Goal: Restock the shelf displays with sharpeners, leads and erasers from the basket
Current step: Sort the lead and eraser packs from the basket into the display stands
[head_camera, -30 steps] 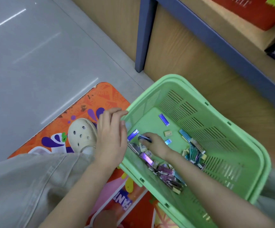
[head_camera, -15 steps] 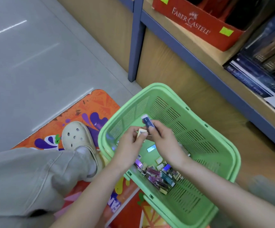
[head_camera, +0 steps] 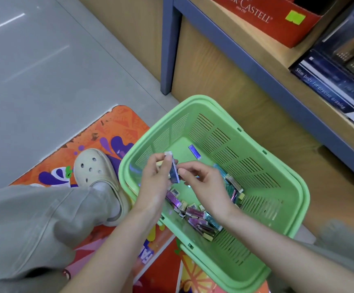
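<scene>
Your left hand (head_camera: 156, 183) pinches a slim, shiny blue packet (head_camera: 175, 173) over the green basket (head_camera: 195, 101) by its left rim, while your right hand (head_camera: 206, 183) curls just beside it, grip unclear, with open basket floor beyond.

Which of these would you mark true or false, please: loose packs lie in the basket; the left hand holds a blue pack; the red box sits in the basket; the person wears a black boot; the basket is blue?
1. Loose packs lie in the basket. True.
2. The left hand holds a blue pack above the basket. True.
3. The red box sits in the basket. False: it stands on the shelf.
4. The person wears a black boot. False: it is a cream clog, on an orange mat.
5. The basket is blue. False: it is green.
</scene>
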The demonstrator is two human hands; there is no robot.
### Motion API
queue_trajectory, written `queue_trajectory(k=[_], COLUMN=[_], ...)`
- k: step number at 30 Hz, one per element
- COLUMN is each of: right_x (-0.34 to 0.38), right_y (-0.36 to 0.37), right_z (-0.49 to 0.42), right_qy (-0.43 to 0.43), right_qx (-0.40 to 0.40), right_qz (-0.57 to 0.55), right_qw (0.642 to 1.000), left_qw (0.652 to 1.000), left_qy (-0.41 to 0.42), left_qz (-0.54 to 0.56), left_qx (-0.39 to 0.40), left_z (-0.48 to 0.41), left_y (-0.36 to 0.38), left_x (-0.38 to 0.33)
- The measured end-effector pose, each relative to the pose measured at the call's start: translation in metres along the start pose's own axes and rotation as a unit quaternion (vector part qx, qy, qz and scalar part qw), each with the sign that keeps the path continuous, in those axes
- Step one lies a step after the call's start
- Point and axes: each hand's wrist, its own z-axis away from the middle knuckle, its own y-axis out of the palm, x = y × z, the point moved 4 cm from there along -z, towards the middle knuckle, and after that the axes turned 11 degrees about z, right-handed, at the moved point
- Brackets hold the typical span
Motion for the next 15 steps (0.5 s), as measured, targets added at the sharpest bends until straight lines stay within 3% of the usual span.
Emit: queue_trajectory(k=[4,8,12,15], right_x=[-0.041,-0.132,-0.182,-0.195], right_y=[-0.008,-0.009,-0.001,0.005], right_z=[-0.014,-0.019,0.001,0.007], right_qy=[0.012,0.14,0.209,0.203], right_qx=[-0.018,0.15,0.305,0.327], right_qz=[0.101,0.292,0.316,0.333], right_qw=[0.995,0.934,0.874,0.86], left_qw=[0.999,0.999,0.998,0.998], left_qy=[0.005,-0.016,-0.029,-0.037], left_qz=[-0.038,-0.043,-0.042,-0.047], left_qx=[0.002,0.007,0.019,0.023], left_z=[-0.003,-0.005,-0.007,-0.01], left_y=[-0.005,-0.005,-0.006,-0.007], left_x=[0.001,0.007,0.012,0.017])
